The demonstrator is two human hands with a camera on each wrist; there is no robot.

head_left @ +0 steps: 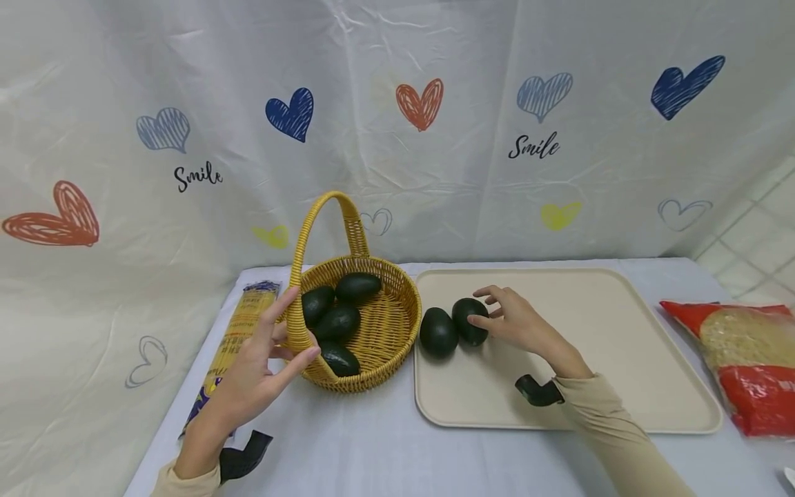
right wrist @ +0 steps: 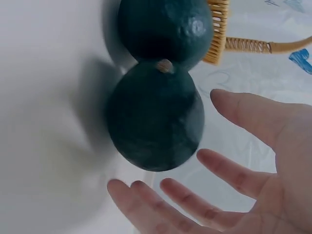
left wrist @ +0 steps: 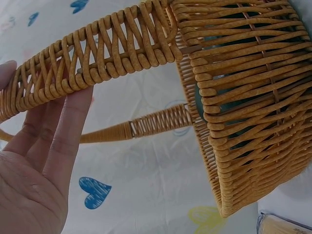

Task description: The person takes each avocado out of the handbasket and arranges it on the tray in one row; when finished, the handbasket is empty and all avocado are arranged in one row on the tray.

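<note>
A yellow wicker basket [head_left: 388,366] with a tall handle [left wrist: 97,51] stands left of the tray. Several dark green avocados [head_left: 358,287] lie inside it. My left hand [head_left: 248,379] holds the handle's near side, fingers behind and thumb in front. On the beige tray [head_left: 571,407], two more avocados rest side by side: a left avocado [head_left: 438,333] and a right avocado [head_left: 470,322]. Beside the right one is my right hand [head_left: 518,321], its fingers spread around it. In the right wrist view, a gap shows between these fingers [right wrist: 234,173] and that avocado [right wrist: 156,117].
A long pack of noodles [head_left: 239,324] lies left of the basket, partly behind my left hand. To the tray's right sits a red and clear bag of pasta [head_left: 745,352]. A white curtain [head_left: 472,172] printed with hearts hangs behind the table.
</note>
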